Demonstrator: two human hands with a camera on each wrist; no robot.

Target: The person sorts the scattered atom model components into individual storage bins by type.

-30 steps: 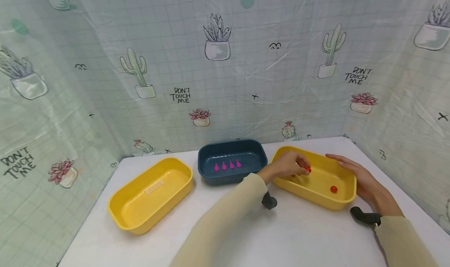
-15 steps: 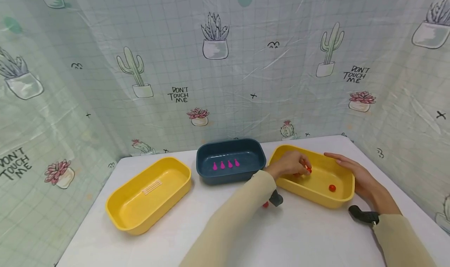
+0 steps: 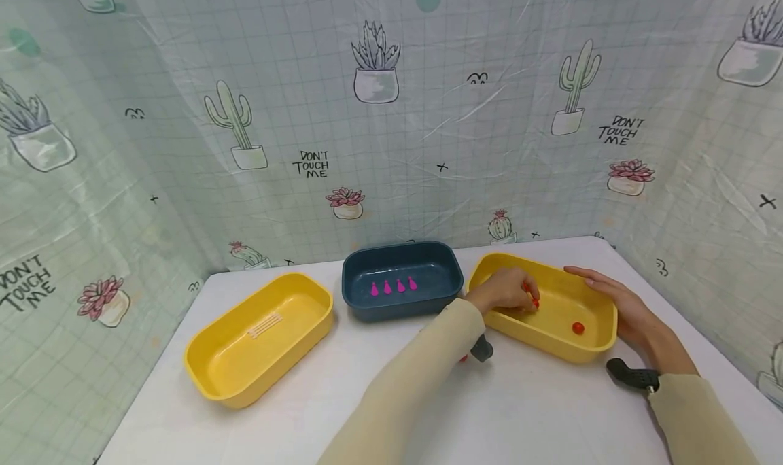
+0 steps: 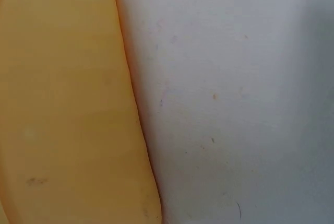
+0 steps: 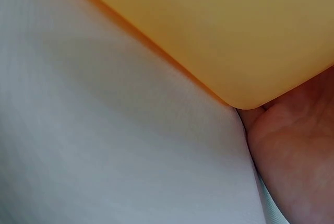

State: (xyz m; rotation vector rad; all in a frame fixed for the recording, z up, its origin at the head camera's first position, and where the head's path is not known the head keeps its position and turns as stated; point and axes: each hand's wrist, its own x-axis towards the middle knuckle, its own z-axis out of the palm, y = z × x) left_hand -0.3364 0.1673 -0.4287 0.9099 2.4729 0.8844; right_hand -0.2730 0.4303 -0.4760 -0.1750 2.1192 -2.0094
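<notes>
My left hand [image 3: 508, 289] reaches over the near wall into the right yellow bin [image 3: 550, 346], its fingers pinching a small red piece [image 3: 535, 304] low inside. Another bit of red shows between the fingers; their tips are partly hidden. Farther right on the bin floor lies a small red ball [image 3: 578, 328]. Against the bin's right outer end rests my right hand [image 3: 630, 312], its fingers extended along the rim and nothing pinched in them. The right wrist view shows the palm [image 5: 297, 140] beside the bin wall. Only bin wall and white tabletop appear in the left wrist view.
A dark blue bin [image 3: 402, 312] at the back centre holds several pink teardrop-shaped pieces [image 3: 387, 287]. The left yellow bin [image 3: 245, 387] contains pale thin sticks [image 3: 265, 325]. Partly behind the left wrist camera [image 3: 482, 349], a red piece [image 3: 463, 359] lies on the table.
My left hand has shifted slightly right and lower in the right yellow bin, with red at its fingertips throughout. The right hand stays on the bin's end. The head view moved slightly.
</notes>
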